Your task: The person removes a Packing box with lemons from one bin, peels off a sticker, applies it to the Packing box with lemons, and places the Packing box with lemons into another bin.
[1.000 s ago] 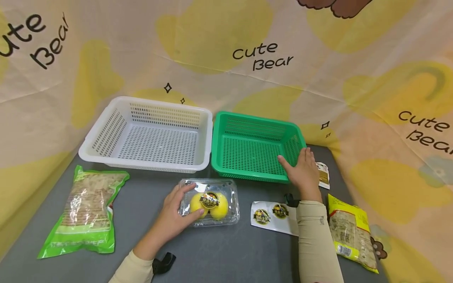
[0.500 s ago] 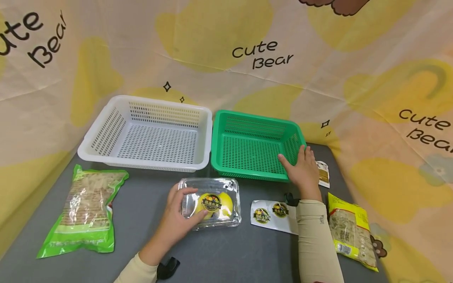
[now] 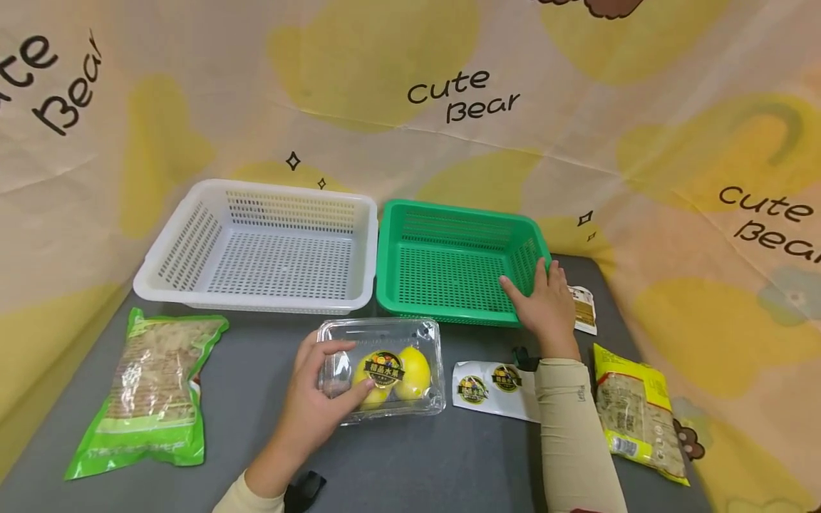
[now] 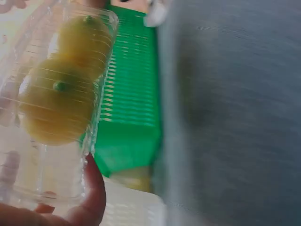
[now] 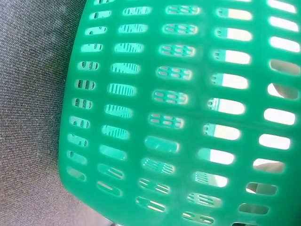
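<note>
My left hand (image 3: 314, 395) grips the left end of a clear plastic fruit box (image 3: 436, 370), thumb across its front and fingers over the far side. Inside the box are two yellow fruits (image 3: 414, 374) that look like lemons, under a round dark label (image 3: 385, 368). In the left wrist view the box is tilted, held over the table, with the fruits (image 4: 56, 106) showing green stem ends. My right hand (image 3: 548, 313) rests with straight, spread fingers at the right rim of a green basket (image 3: 462, 315). The basket's slotted wall (image 5: 193, 108) fills most of the right wrist view.
A white basket (image 3: 256, 301) stands left of the green one. A green-edged bag (image 3: 154, 374) lies at the left, a yellow bag (image 3: 638, 417) at the right. A white sticker sheet (image 3: 490, 410) and a small packet (image 3: 582, 310) lie near the right arm.
My left hand has taken firmer hold of the fruit box and raised it, tilting it towards the head camera. The fruits shifted rightwards inside. My right hand stays at the green basket.
</note>
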### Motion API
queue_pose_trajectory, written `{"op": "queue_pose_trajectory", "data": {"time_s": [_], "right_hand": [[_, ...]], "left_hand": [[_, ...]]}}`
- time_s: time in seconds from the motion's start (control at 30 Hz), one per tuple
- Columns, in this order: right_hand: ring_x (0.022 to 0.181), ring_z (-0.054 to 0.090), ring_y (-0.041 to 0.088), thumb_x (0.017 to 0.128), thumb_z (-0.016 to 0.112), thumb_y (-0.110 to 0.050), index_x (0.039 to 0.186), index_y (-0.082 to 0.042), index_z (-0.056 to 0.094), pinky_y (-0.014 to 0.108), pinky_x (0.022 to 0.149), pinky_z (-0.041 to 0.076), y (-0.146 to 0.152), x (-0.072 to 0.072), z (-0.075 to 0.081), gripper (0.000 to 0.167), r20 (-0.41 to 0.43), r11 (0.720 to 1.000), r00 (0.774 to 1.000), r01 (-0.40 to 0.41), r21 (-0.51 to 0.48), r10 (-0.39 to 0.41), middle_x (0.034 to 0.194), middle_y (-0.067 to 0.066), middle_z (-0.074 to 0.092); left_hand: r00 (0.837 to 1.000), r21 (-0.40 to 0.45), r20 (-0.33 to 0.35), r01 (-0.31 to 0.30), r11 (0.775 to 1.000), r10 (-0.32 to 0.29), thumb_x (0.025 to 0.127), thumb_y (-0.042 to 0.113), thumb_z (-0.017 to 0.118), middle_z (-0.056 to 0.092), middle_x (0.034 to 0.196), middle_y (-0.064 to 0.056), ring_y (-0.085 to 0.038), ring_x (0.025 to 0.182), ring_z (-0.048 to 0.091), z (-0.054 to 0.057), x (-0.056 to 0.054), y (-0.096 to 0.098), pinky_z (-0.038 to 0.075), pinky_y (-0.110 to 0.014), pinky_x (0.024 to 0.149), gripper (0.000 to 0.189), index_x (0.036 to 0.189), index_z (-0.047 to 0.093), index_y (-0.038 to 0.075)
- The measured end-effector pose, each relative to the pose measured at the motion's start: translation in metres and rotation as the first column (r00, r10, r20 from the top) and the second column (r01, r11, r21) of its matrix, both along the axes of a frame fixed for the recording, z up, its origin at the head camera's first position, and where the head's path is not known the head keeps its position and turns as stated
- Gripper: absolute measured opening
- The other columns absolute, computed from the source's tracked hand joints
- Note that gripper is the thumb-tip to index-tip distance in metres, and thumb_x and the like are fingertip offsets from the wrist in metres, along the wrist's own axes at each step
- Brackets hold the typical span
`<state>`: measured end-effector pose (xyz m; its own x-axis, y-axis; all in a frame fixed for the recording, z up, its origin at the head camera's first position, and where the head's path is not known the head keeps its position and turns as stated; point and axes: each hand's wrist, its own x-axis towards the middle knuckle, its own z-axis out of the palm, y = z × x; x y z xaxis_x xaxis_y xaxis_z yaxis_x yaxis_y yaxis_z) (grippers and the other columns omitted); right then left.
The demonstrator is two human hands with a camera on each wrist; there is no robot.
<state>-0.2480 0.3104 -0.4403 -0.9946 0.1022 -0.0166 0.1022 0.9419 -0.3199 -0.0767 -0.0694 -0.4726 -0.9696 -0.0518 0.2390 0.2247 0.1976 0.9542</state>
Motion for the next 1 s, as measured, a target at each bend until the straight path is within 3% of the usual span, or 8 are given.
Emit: {"op": "queue_pose_trajectory", "data": {"time_s": [0.07,0.2,0.3,0.43,0.57,0.7,0.83,1.0], "right_hand": [[0.159,-0.004,0.048,0.098,0.033,-0.085,0.169,-0.005,0.001,0.067,0.124,0.006,0.001,-0.001,0.001,0.112,-0.009,1.0,1.0,0.001,0.002,-0.001,0.173,0.028,-0.007],[0.159,-0.003,0.048,0.098,0.033,-0.084,0.17,-0.005,0.001,0.066,0.124,0.006,0.002,-0.001,0.003,0.112,-0.019,1.0,1.0,0.003,0.003,-0.003,0.173,0.028,-0.006],[0.159,-0.003,0.048,0.099,0.034,-0.084,0.169,-0.004,0.002,0.066,0.124,0.006,0.003,-0.001,0.005,0.111,-0.024,1.0,1.0,0.008,0.005,-0.008,0.173,0.028,-0.005],[0.159,-0.002,0.048,0.099,0.035,-0.083,0.169,-0.003,0.003,0.066,0.124,0.006,0.003,0.0,0.006,0.111,-0.032,1.0,0.999,0.012,-0.003,-0.012,0.173,0.029,-0.004],[0.159,-0.002,0.048,0.099,0.036,-0.082,0.169,-0.003,0.003,0.065,0.125,0.006,0.003,0.0,0.006,0.11,-0.03,1.0,0.999,0.02,-0.002,-0.02,0.173,0.029,-0.004],[0.159,-0.001,0.048,0.099,0.036,-0.082,0.17,-0.004,0.004,0.065,0.125,0.006,0.003,0.0,0.005,0.11,-0.033,1.0,0.999,0.025,-0.001,-0.025,0.173,0.028,-0.004],[0.16,0.0,0.047,0.099,0.034,-0.083,0.17,-0.006,0.004,0.065,0.125,0.007,0.002,0.0,0.001,0.11,-0.029,1.0,0.999,0.022,-0.005,-0.022,0.174,0.028,-0.004],[0.16,-0.001,0.047,0.098,0.033,-0.085,0.17,-0.007,0.004,0.065,0.125,0.007,0.001,0.0,-0.002,0.11,-0.02,1.0,1.0,0.023,-0.009,-0.023,0.174,0.027,-0.004]], "left_hand": [[1.0,0.017,-0.004,0.011,1.0,-0.011,0.082,0.01,0.092,0.027,0.167,-0.018,-0.047,0.141,0.043,0.013,-0.006,0.004,0.061,-0.051,0.085,0.055,0.13,0.066,0.01],[1.0,-0.016,0.001,0.014,1.0,-0.014,0.081,0.016,0.092,0.029,0.166,-0.015,-0.044,0.149,0.033,0.048,-0.031,0.018,0.057,-0.058,0.093,0.055,0.13,0.067,0.013],[1.0,-0.06,-0.02,0.01,0.998,-0.012,0.08,0.02,0.093,0.033,0.162,-0.013,-0.039,0.147,0.037,0.072,-0.06,0.033,0.049,-0.063,0.102,0.056,0.13,0.067,0.015],[0.998,-0.123,-0.067,0.008,0.992,-0.016,0.083,0.025,0.092,0.036,0.158,-0.013,-0.037,0.141,0.043,0.088,-0.108,0.056,0.045,-0.061,0.107,0.055,0.131,0.067,0.015],[0.999,-0.211,-0.038,0.007,0.977,-0.016,0.087,0.032,0.088,0.034,0.162,-0.01,-0.045,0.142,0.041,0.089,-0.151,0.078,0.042,-0.06,0.108,0.051,0.131,0.066,0.017],[0.998,-0.281,0.051,0.035,0.959,-0.021,0.089,0.035,0.087,0.032,0.163,-0.007,-0.05,0.135,0.041,0.083,-0.181,0.1,0.046,-0.058,0.101,0.05,0.132,0.066,0.021],[0.99,-0.321,0.134,0.075,0.944,-0.033,0.088,0.035,0.087,0.03,0.164,-0.007,-0.05,0.129,0.042,0.069,-0.196,0.117,0.051,-0.053,0.093,0.051,0.132,0.065,0.022],[0.978,-0.325,0.205,0.104,0.94,-0.037,0.088,0.033,0.089,0.029,0.165,-0.009,-0.052,0.135,0.038,0.049,-0.205,0.129,0.051,-0.055,0.096,0.052,0.132,0.064,0.023]]}}
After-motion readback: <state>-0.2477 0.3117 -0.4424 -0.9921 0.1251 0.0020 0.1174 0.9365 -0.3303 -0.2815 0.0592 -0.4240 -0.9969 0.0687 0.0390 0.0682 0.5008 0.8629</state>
